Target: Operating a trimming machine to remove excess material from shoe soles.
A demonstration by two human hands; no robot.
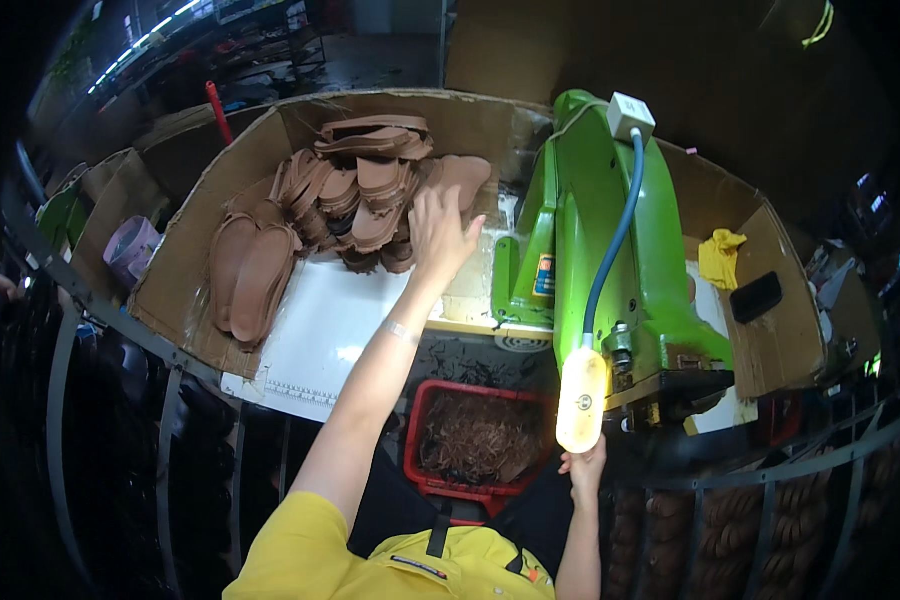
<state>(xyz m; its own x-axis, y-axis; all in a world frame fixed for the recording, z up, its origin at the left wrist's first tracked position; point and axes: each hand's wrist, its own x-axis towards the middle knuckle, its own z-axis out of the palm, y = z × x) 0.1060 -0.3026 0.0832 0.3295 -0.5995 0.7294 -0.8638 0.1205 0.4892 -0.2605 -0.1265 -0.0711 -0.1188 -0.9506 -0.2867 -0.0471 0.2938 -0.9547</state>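
Note:
My left hand point(440, 232) reaches out over the pile, its fingers apart, at the near edge of a brown shoe sole point(467, 180); whether they touch it I cannot tell. Left of it lies a heap of brown soles point(355, 185) with ragged edges, and a pair of larger soles point(253, 275) rests side by side. My right hand point(584, 467) is low, just below the glowing lamp point(583, 400) of the green machine point(615, 220). Its fingers look curled; the lamp partly covers them, and what they hold is hidden.
Cardboard walls point(195, 235) ring the white worktop point(315, 320). Below sits a red bin point(420, 425) of brown trimmings. A blue flexible lamp neck point(618, 235) arches along the machine. Right of it lie a yellow cloth point(720, 258) and a dark phone-like object point(757, 297).

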